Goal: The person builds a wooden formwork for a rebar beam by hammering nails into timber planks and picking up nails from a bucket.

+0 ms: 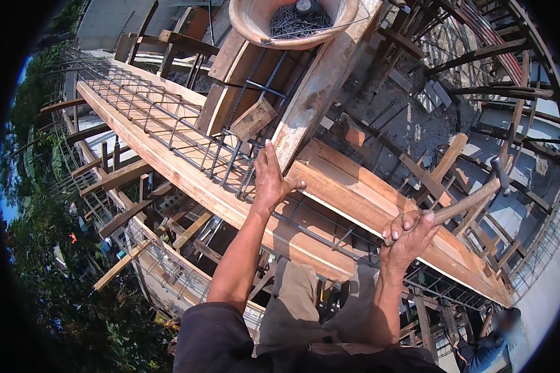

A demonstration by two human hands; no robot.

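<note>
Head view, looking down. Cut off by the upper edge: clay-coloured bucket [348, 22] of loose nails [295, 25], with a small round object among them, too cropped to identify. Hidden inside the right fist: butt of the hammer [463, 205]. Out of sight under the left palm: exact contact with the wood. Partly cropped at lower right: another person [488, 345], head blurred, hands hard to make out. Lost in shadow: much of the clutter beneath the beams.

Right hand [409, 235]: grip clamped on the wooden hammer handle, fingers wrapped round, steel head up and to the right, over the right-hand formwork board [348, 199]. Left hand [272, 180]: grip apart, fingers extended upward, thumb spread out against the end of that same board, beside the foot of a weathered plank [320, 93]. Just above the left fingers: short wood block [253, 119], tilted, lying on dark bars.

Under the work: long timber trough, with rebar cage [168, 124] lying along it; pale side board [162, 165] on the near side. Over the trough below the hands: trousered legs [292, 298]. Far below to the right: grey, littered ground [398, 112], props and scrap timber. Along the left: green trees [37, 248] in sunlight.
</note>
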